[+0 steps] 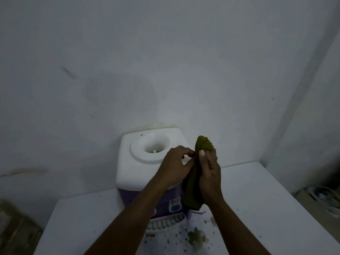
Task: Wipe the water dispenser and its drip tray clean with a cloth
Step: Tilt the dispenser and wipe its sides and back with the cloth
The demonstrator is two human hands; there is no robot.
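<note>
Both hands grip one olive-green cloth above the dispenser: the right hand closes around its middle, thumb up, while the left hand pinches an edge with bent fingers. One water dispenser, white on top and purple in front, stands on a white table; its front labels are too blurred to read. One slotted drip tray sits below, beside dirty smudges.
</note>
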